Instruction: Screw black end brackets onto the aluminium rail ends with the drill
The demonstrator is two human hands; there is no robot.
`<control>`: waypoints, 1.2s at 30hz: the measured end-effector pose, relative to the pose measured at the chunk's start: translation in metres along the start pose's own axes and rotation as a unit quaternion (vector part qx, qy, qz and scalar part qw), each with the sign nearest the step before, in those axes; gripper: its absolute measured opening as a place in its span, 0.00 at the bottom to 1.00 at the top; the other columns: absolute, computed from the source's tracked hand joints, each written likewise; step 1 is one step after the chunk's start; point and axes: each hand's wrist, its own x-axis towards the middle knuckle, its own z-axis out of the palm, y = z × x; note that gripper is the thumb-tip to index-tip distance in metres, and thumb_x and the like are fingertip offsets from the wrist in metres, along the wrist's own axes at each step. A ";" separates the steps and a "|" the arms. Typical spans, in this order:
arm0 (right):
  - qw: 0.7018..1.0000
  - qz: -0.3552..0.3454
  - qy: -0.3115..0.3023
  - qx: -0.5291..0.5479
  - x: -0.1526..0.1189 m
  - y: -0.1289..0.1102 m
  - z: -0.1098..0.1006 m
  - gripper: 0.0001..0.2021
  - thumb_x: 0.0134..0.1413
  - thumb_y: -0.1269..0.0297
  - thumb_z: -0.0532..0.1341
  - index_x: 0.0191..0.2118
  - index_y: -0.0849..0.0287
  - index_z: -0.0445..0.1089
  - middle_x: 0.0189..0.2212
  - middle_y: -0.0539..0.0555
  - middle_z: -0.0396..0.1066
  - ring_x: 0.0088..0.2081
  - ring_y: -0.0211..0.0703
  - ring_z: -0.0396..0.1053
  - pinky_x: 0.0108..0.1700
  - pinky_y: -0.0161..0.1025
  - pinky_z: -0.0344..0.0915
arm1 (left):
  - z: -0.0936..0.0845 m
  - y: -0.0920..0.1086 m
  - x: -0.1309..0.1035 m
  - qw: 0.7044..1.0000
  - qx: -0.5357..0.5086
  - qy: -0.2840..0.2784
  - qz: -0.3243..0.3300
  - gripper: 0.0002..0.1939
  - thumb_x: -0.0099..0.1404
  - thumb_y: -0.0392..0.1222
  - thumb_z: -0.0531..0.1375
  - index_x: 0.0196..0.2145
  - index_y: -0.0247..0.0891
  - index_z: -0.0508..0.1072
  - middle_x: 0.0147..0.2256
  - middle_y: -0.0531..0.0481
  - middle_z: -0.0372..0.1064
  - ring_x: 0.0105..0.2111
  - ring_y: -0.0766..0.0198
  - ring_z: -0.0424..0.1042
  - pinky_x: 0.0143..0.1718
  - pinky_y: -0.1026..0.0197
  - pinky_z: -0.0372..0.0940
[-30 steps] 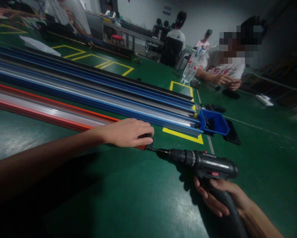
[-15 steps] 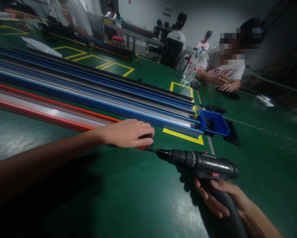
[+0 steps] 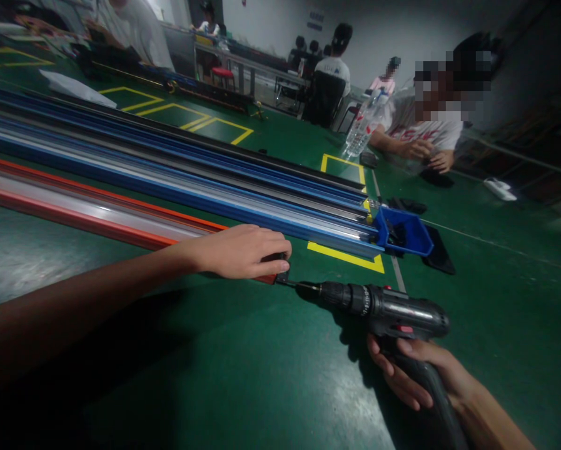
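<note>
Red channel rail (image 3: 104, 210) is lying beside blue rails (image 3: 214, 195); cordless drill (image 3: 397, 309) is sitting gripped in the right hand (image 3: 442, 365); left hand (image 3: 242, 251) is clasping the rail at its black end piece (image 3: 284, 275), ideally bracing firmly, the bit (image 3: 306, 285) aligning squarely.

A: Any legible text?
B: None for certain. Drill (image 3: 414, 312) collar (image 3: 366, 301): white numerals, blurred. Right-hand shirt (image 3: 430, 132): red letters, unclear. Rear shirt (image 3: 335, 67): dark letters, unclear. Wall sign (image 3: 315, 26): illegible.
</note>
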 end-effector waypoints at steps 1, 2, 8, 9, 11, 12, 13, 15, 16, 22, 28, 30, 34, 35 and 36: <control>1.000 0.000 0.002 0.001 0.000 0.000 -0.001 0.17 0.69 0.59 0.60 0.49 0.68 0.76 0.31 0.54 0.73 0.16 0.24 0.59 0.25 0.28 0.69 | 0.000 0.000 0.000 1.000 0.000 -0.002 -0.001 0.18 0.78 0.54 0.49 0.47 0.41 0.73 0.44 0.49 0.74 0.43 0.58 0.73 0.45 0.58 0.61; 1.000 -0.002 0.004 0.003 0.000 0.001 -0.001 0.17 0.69 0.59 0.60 0.49 0.69 0.76 0.31 0.55 0.73 0.16 0.25 0.59 0.25 0.28 0.70 | 0.000 0.000 0.000 1.000 0.000 -0.003 -0.002 0.18 0.78 0.54 0.49 0.47 0.41 0.73 0.44 0.49 0.74 0.43 0.58 0.73 0.45 0.58 0.61; 1.000 -0.008 0.006 0.010 0.001 0.000 0.000 0.16 0.69 0.60 0.60 0.49 0.70 0.77 0.32 0.56 0.74 0.16 0.24 0.60 0.25 0.28 0.71 | -0.001 0.001 0.001 1.000 -0.004 -0.005 0.001 0.18 0.78 0.54 0.49 0.47 0.41 0.73 0.44 0.48 0.74 0.43 0.58 0.73 0.45 0.57 0.61; 1.000 -0.007 0.005 0.012 0.001 0.000 0.000 0.16 0.69 0.60 0.60 0.49 0.70 0.77 0.32 0.56 0.74 0.16 0.24 0.60 0.25 0.28 0.70 | -0.001 0.001 0.001 1.000 -0.003 -0.005 0.001 0.19 0.78 0.54 0.49 0.47 0.41 0.73 0.44 0.48 0.74 0.43 0.58 0.73 0.45 0.57 0.61; 1.000 -0.005 0.003 0.013 0.001 0.000 0.001 0.16 0.68 0.60 0.60 0.49 0.70 0.77 0.32 0.56 0.74 0.16 0.24 0.60 0.25 0.28 0.71 | -0.001 0.001 0.001 1.000 -0.001 -0.004 0.001 0.19 0.78 0.54 0.48 0.47 0.41 0.73 0.44 0.48 0.74 0.43 0.58 0.73 0.45 0.57 0.61; 1.000 -0.006 0.003 0.013 0.001 -0.001 0.001 0.16 0.68 0.60 0.60 0.49 0.69 0.77 0.32 0.56 0.74 0.16 0.24 0.60 0.25 0.28 0.71 | -0.001 0.001 0.001 1.000 -0.001 -0.004 0.001 0.19 0.78 0.54 0.48 0.47 0.41 0.73 0.44 0.48 0.74 0.43 0.58 0.73 0.45 0.57 0.61; 1.000 -0.006 0.004 0.013 0.001 -0.001 0.001 0.16 0.68 0.60 0.61 0.49 0.69 0.77 0.32 0.56 0.74 0.16 0.24 0.60 0.25 0.28 0.71 | -0.001 0.001 0.001 1.000 0.000 -0.005 0.000 0.19 0.78 0.54 0.48 0.47 0.41 0.73 0.44 0.48 0.74 0.43 0.58 0.72 0.44 0.57 0.61; 1.000 -0.007 0.008 0.012 0.001 0.000 0.001 0.16 0.68 0.60 0.61 0.49 0.69 0.77 0.31 0.56 0.74 0.16 0.24 0.59 0.25 0.28 0.70 | -0.001 0.001 0.000 1.000 0.001 -0.006 -0.001 0.18 0.78 0.54 0.49 0.47 0.41 0.73 0.44 0.48 0.74 0.43 0.58 0.72 0.44 0.58 0.61; 1.000 -0.007 0.012 0.012 0.001 0.000 0.001 0.16 0.68 0.60 0.61 0.49 0.69 0.77 0.31 0.56 0.74 0.16 0.24 0.59 0.24 0.28 0.70 | -0.001 0.001 0.000 1.000 0.002 -0.007 -0.002 0.18 0.78 0.54 0.49 0.47 0.41 0.73 0.44 0.49 0.74 0.43 0.58 0.72 0.45 0.58 0.61; 1.000 -0.005 0.007 0.009 0.001 0.000 0.000 0.17 0.69 0.59 0.60 0.49 0.69 0.77 0.29 0.54 0.72 0.16 0.25 0.59 0.25 0.28 0.70 | -0.001 0.000 0.000 1.000 0.001 -0.007 -0.002 0.18 0.78 0.54 0.49 0.48 0.42 0.73 0.44 0.48 0.74 0.43 0.58 0.73 0.45 0.58 0.61; 1.000 -0.007 0.006 0.005 0.001 0.000 0.001 0.16 0.68 0.60 0.60 0.49 0.69 0.76 0.32 0.56 0.73 0.16 0.24 0.59 0.24 0.28 0.69 | -0.001 0.001 0.000 1.000 -0.006 0.002 0.001 0.18 0.77 0.54 0.49 0.47 0.41 0.74 0.44 0.48 0.75 0.43 0.58 0.73 0.45 0.58 0.62; 1.000 -0.007 0.011 0.004 0.001 0.000 0.001 0.16 0.68 0.60 0.60 0.49 0.69 0.76 0.32 0.56 0.74 0.16 0.24 0.59 0.24 0.28 0.69 | 0.000 0.001 0.000 1.000 -0.004 0.002 0.001 0.18 0.77 0.54 0.49 0.47 0.41 0.74 0.44 0.48 0.75 0.43 0.58 0.73 0.45 0.58 0.62; 1.000 -0.005 0.007 0.009 0.000 0.001 0.000 0.16 0.68 0.59 0.60 0.49 0.69 0.77 0.31 0.56 0.74 0.16 0.24 0.59 0.24 0.28 0.70 | 0.000 0.000 0.000 1.000 -0.002 -0.001 0.001 0.18 0.77 0.54 0.49 0.47 0.42 0.74 0.44 0.48 0.75 0.43 0.58 0.73 0.45 0.58 0.62; 1.000 -0.005 0.006 0.010 0.000 0.001 0.000 0.16 0.68 0.59 0.60 0.50 0.69 0.77 0.31 0.56 0.74 0.16 0.24 0.59 0.24 0.28 0.70 | 0.000 0.000 0.000 1.000 -0.001 -0.001 0.000 0.18 0.77 0.54 0.49 0.47 0.42 0.74 0.44 0.48 0.75 0.43 0.57 0.73 0.45 0.58 0.62; 1.000 -0.007 0.004 0.009 0.000 0.001 0.000 0.16 0.68 0.60 0.60 0.49 0.69 0.77 0.30 0.55 0.74 0.16 0.25 0.59 0.25 0.28 0.70 | 0.000 0.000 0.000 1.000 -0.001 -0.001 0.000 0.18 0.77 0.54 0.49 0.47 0.42 0.73 0.44 0.48 0.75 0.43 0.57 0.73 0.45 0.58 0.62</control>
